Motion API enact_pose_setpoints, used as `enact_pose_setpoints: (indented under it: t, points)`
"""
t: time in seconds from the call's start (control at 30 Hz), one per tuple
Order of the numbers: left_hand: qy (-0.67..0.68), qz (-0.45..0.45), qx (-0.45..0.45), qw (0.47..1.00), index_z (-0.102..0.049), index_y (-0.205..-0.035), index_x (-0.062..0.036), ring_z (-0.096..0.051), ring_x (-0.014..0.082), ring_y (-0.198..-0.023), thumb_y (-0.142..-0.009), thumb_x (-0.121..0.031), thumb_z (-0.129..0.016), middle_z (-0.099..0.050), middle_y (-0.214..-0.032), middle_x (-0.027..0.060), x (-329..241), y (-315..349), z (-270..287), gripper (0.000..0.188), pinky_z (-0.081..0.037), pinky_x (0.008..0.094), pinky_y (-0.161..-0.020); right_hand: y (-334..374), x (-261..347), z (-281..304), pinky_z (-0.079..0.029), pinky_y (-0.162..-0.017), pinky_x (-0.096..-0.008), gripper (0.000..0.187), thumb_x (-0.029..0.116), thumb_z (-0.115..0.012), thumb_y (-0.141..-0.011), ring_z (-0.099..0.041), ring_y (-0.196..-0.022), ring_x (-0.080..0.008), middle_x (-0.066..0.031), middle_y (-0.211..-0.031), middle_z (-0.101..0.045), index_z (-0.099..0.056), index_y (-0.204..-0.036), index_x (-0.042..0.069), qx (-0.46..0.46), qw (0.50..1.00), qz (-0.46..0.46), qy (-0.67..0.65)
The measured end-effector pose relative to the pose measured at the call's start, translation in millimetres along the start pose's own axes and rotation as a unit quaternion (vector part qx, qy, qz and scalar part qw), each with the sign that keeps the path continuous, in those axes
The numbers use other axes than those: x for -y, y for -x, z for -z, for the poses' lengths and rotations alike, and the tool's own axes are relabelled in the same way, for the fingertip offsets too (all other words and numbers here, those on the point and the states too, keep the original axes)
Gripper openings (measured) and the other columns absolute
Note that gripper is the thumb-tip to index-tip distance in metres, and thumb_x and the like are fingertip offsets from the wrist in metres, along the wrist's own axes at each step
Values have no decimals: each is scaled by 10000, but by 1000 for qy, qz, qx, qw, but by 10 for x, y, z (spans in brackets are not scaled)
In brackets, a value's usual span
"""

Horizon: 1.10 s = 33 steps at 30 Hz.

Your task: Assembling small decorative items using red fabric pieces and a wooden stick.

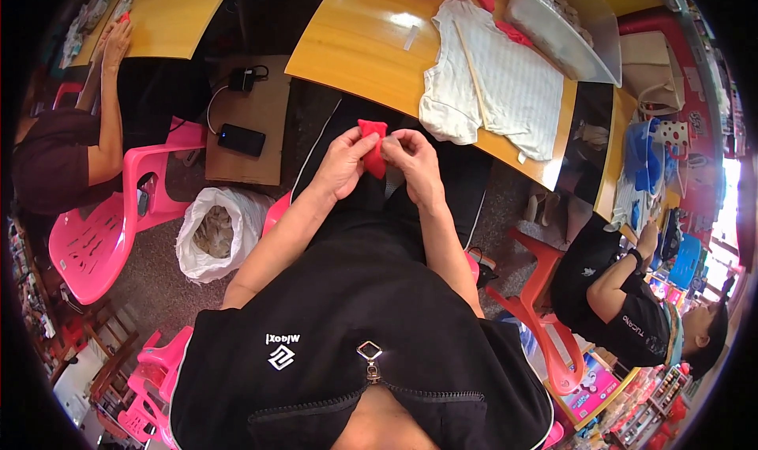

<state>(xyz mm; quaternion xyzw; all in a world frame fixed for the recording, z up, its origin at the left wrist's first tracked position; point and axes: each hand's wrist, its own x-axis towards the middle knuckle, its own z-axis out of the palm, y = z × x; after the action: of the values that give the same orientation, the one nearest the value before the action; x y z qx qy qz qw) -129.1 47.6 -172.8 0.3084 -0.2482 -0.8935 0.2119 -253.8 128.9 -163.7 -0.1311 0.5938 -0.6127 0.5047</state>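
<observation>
A small piece of red fabric (374, 163) is pinched between my two hands above my lap. My left hand (347, 159) grips its left side, thumb laid across the front. My right hand (412, 162) has thumb and fingertips pressed together at the fabric's right edge; whether they hold anything besides the cloth is too small to tell. Just beyond my hands, to the right, a white ribbed garment (505, 83) lies spread over the edge of the wooden table (359, 35).
A clear plastic bin (545, 28) stands at the table's far right. On the floor to the left are a white sack (193, 241) and a phone (241, 140) on cardboard. Co-workers sit on both sides, one by a pink chair (95, 245), another by a red chair (541, 308).
</observation>
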Motion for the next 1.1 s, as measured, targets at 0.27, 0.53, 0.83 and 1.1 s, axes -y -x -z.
enact_pose_setpoints:
  t: [0.27, 0.53, 0.83, 1.1]
  points:
    - [51, -112, -74, 990, -573, -1091, -19, -599, 108, -875, -923, -117, -578, -629, -981, 47, 138, -77, 15, 195, -481, 255, -808, 89, -76, -78, -505, -704, -220, 214, 77, -662, -855, -634, -786, -108, -65, -914, -670, -615, -1030, -35, -50, 950, 156, 267]
    - [70, -88, -30, 993, -565, -1115, -12, -577, 105, -885, -951, -207, -545, -623, -989, 50, 196, -19, 10, 255, -449, 250, -835, 31, -168, -120, -489, -745, -214, 174, 32, -644, -858, -625, -791, -101, -82, -880, -668, -564, -1008, -6, -3, 995, 24, -95]
    - [61, -52, 30, 996, -530, -1167, -22, -555, 131, -1012, -988, -316, -453, -585, -1088, 67, 169, 5, -7, 353, -431, 293, -915, 138, -30, -192, -472, -749, -223, 156, 31, -658, -833, -615, -807, -95, -60, -863, -672, -572, -963, 28, -14, 998, 62, 2]
    - [54, -49, 12, 997, -534, -1176, -25, -557, 128, -1026, -975, -214, -495, -596, -1093, 61, 156, -2, -89, 279, -434, 293, -920, 105, 33, -179, -431, -619, -336, 141, 85, -712, -737, -555, -667, -213, -43, -726, -623, -632, -853, 70, -176, 870, 282, 364]
